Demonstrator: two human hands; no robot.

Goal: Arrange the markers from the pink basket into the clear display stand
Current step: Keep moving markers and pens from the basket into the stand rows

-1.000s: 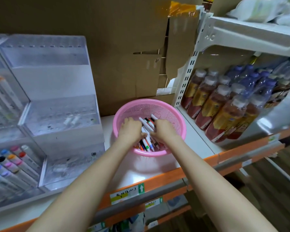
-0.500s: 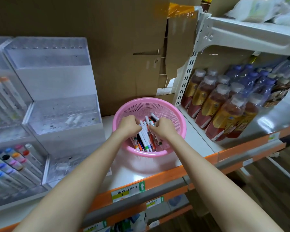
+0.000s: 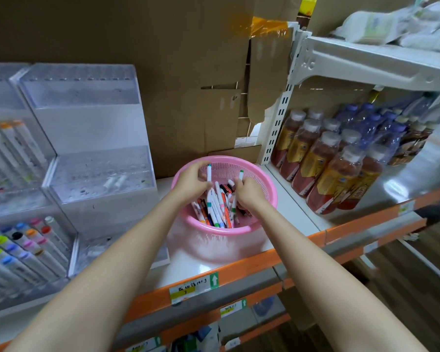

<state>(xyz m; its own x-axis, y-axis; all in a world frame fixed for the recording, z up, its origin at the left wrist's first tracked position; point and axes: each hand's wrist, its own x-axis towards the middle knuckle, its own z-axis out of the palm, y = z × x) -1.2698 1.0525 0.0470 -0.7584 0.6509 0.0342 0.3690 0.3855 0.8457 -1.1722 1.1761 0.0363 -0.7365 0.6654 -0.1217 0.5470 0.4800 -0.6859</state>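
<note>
Gripping white, colour-capped markers [image 3: 215, 204], both hands [image 3: 192, 182] reach into the pink basket [image 3: 262, 224].

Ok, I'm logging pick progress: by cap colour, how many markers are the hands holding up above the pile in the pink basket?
Teal-capped marker, in the left hand: 1
Green-capped marker, in the right hand: 1
Total raised above the pink basket: 2
</note>
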